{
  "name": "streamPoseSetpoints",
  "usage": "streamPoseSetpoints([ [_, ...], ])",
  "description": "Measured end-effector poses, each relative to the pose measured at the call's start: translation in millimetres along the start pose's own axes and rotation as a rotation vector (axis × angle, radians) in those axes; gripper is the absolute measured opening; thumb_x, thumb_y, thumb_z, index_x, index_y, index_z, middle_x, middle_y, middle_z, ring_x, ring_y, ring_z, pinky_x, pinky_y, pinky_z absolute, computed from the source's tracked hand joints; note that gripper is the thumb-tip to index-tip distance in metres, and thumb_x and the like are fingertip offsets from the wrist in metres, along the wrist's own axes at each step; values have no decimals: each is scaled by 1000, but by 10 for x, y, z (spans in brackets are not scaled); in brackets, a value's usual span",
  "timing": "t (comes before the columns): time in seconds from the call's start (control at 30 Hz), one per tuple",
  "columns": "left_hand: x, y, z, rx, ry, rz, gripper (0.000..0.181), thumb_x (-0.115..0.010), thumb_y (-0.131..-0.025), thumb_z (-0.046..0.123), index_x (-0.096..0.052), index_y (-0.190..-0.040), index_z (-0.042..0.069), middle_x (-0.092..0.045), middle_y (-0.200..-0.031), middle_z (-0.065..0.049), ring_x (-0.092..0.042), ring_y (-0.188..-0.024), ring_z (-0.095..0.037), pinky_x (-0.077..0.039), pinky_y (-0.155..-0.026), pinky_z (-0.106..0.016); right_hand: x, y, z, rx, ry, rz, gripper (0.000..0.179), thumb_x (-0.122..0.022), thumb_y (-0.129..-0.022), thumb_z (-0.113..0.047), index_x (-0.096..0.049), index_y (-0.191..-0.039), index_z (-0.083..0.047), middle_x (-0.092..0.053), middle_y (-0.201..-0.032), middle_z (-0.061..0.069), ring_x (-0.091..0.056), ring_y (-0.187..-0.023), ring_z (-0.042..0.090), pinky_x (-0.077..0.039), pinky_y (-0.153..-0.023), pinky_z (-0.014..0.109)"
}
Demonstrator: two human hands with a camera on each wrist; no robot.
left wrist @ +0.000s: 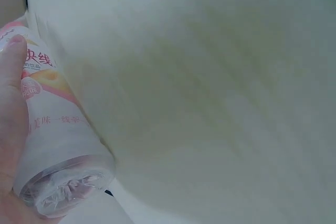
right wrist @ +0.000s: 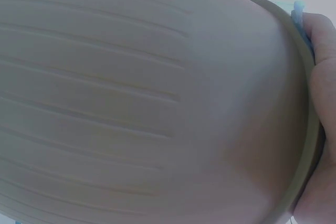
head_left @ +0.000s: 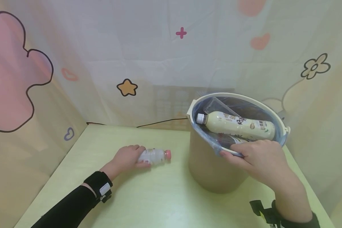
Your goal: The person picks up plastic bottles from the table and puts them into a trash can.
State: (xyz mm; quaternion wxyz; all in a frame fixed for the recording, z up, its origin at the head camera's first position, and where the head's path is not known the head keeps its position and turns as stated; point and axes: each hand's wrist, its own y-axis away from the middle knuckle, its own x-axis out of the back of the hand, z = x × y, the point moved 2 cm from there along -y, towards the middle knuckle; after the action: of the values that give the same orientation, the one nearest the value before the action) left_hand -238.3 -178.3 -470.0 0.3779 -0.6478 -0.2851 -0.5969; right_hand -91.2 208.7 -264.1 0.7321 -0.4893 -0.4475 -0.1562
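Note:
My left hand (head_left: pixel 127 161) grips a small plastic drink bottle (head_left: pixel 156 155) with a pink cap, lying on its side at the table, cap toward the right. In the left wrist view the thumb lies along the pink-and-white label of that bottle (left wrist: pixel 55 114), whose base faces the camera. My right hand (head_left: pixel 264 162) holds the near rim of a beige trash bin (head_left: pixel 213 171), thumb outside and fingers over the edge. The bin tilts toward me. Its ribbed side wall (right wrist: pixel 94 93) fills most of the right wrist view.
A blue plastic liner (head_left: pixel 200 131) covers the bin's inside. A large cream-coloured bottle (head_left: pixel 239 125) with a white cap lies across the bin's opening, over a clear container (head_left: pixel 218 106) and other packaging. Behind the pale green table (head_left: pixel 148 199) hangs a printed curtain (head_left: pixel 148 41).

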Motion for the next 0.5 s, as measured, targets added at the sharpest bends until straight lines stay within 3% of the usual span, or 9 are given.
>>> streamPoseSetpoints([
  [0.5,141,180,53,30,48,-30,73,-60,-72,73,-61,-113,12,-60,-83,0,-48,-63,-12,-40,-50,-28,-8,0,7,-6,-4,-13,49,-67,-76,-49,-30,-51,-27,-22,-45,-18,-22,-39,4,-14,-38,26],
])
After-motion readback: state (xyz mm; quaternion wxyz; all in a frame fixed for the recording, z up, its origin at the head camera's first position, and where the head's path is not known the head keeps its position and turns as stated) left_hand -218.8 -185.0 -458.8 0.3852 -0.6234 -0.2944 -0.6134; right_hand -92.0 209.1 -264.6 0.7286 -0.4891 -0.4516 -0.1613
